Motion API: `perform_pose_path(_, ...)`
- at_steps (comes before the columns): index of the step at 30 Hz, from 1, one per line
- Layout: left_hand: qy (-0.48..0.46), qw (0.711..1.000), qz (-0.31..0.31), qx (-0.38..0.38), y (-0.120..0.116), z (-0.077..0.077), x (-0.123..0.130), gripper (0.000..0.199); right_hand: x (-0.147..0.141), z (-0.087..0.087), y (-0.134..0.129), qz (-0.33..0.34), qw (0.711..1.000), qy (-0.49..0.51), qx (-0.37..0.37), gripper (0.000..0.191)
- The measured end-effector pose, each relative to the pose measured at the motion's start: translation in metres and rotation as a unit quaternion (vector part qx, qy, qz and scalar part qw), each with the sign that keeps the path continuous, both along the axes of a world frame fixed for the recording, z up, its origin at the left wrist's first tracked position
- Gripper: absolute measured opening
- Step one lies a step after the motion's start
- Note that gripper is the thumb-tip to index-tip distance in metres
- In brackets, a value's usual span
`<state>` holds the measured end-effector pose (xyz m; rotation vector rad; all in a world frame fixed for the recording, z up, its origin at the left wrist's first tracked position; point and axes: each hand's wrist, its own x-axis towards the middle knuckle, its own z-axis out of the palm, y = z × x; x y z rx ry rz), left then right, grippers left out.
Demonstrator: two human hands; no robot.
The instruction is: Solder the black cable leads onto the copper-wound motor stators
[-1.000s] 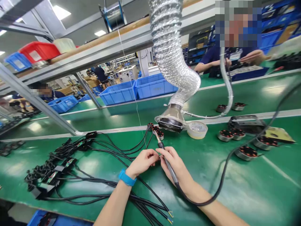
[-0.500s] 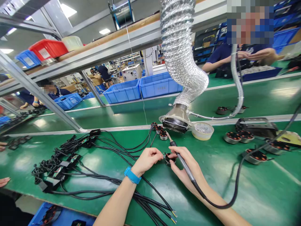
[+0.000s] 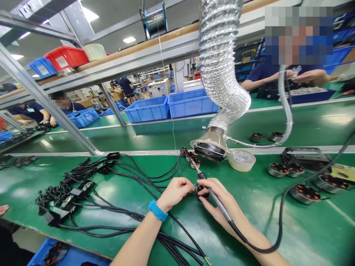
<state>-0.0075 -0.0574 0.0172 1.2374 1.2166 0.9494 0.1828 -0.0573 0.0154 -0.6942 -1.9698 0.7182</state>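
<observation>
My right hand (image 3: 219, 197) holds a soldering iron (image 3: 217, 201), its tip pointing up and away towards the finished-looking motors by the fume hood. Thumb and fingers of that same hand also reach around a small round motor (image 3: 202, 191) with dark windings on the green bench. My left hand (image 3: 177, 190), with a blue wristband (image 3: 157, 210), is pinched closed at the motor's left side. Thin light wire ends show between its fingertips and the motor. A thin strand of solder wire (image 3: 173, 135) hangs from a spool (image 3: 155, 22) above, down behind my left hand.
Black cables (image 3: 133, 212) with open boxes spread across the left bench. A fume hood (image 3: 212, 144) hangs ahead, beside a round translucent tub (image 3: 242, 160). Several motors (image 3: 305, 194) stand at right near a metal bracket (image 3: 302, 157). Across the bench, a person (image 3: 285, 79) handles small parts.
The whole view has shifted slightly, so things sit a little lower and mostly further right. Both hands keep nearly the same pose at the motor.
</observation>
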Motion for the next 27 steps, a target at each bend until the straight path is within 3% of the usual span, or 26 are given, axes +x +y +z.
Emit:
perform_pose_path(6,0.003,1.0,0.009,0.006,0.001,0.001,0.002,0.024,-0.013,-0.013,0.005,-0.123,0.992,0.04,-0.006,0.032)
perform_pose_path(11,0.001,1.0,0.015,0.006,0.0,0.003,0.003,0.025,-0.02,-0.015,0.006,-0.171,0.984,0.047,-0.023,0.033)
perform_pose_path(14,0.002,1.0,0.013,-0.001,0.0,0.003,0.003,0.027,-0.016,-0.017,0.003,-0.176,0.983,0.043,-0.009,0.033)
perform_pose_path(19,-0.009,1.0,0.012,-0.015,0.0,0.002,0.002,0.029,-0.004,-0.027,0.002,-0.149,0.989,-0.012,0.01,0.05)
perform_pose_path(23,-0.027,0.999,0.003,-0.035,0.001,0.002,0.001,0.026,-0.003,-0.036,0.006,-0.115,0.993,-0.005,-0.033,0.047)
perform_pose_path(27,-0.023,0.999,0.009,-0.036,-0.001,0.002,0.002,0.024,-0.007,-0.04,0.01,-0.123,0.992,-0.017,-0.028,0.046)
